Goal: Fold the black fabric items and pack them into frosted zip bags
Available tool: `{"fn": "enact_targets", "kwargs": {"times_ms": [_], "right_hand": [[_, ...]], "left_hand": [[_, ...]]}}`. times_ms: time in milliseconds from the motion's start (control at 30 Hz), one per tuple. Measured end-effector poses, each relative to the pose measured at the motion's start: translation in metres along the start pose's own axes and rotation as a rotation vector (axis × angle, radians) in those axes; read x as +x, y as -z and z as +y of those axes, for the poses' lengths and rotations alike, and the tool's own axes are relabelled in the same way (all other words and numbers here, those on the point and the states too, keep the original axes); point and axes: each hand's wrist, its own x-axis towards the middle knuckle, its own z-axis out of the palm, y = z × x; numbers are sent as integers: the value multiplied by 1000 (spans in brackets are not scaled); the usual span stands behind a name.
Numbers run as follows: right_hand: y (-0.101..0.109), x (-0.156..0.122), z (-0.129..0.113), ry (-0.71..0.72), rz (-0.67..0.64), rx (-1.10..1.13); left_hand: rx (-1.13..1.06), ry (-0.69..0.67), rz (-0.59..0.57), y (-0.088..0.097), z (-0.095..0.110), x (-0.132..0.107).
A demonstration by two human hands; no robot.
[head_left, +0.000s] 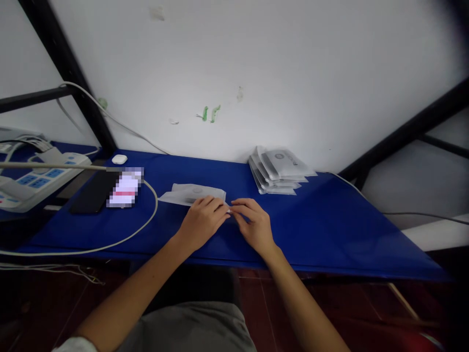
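Observation:
A frosted plastic zip bag (179,195) lies on the blue tabletop, its right end running under my fingers. My left hand (205,220) is closed on the bag's near right part, fingers bent over its edge. Close beside it, my right hand (255,226) pinches the bag's right corner between thumb and fingertips. A small white bit shows between the two hands, perhaps the zip slider. Farther back and to the right sits a pile of similar frosted bags (284,164) with dark printing, loosely stacked with their ends fanned out.
On the left are a black phone (93,193), a second phone with a lit, blurred screen (126,188) and a white earbud case (119,159). A pale cable (156,210) loops across the table (330,230). A power strip (44,178) stands far left; black metal bars (403,129) flank the wall.

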Motion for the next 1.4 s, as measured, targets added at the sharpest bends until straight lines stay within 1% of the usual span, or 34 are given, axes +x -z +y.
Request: {"fn": "enact_targets", "kwargs": {"times_ms": [167,300,500,600,767,933,1067,1200,1400], "right_hand": [[0,1,3,14,-21,-18],[4,3,7,17,-14,-61],[7,3,9,-18,-15,-112],[3,3,8,9,-24,-117],[0,2,11,37,-41,-117],[0,0,15,51,-57,-127],[1,-1,19,63,-49,-148],[1,-1,24,46,-35,-162],[2,-1,32,28,-36,-176]], "left_hand": [[36,8,16,-5,0,1],[79,19,36,-3,-4,1],[48,51,6,-1,-10,0],[58,41,2,-5,-10,0],[76,12,30,-11,-8,-1],[94,10,2,-10,-9,-4],[130,31,16,-6,-14,-8],[159,63,36,-2,-23,-13],[210,119,67,0,-34,-24]]}}
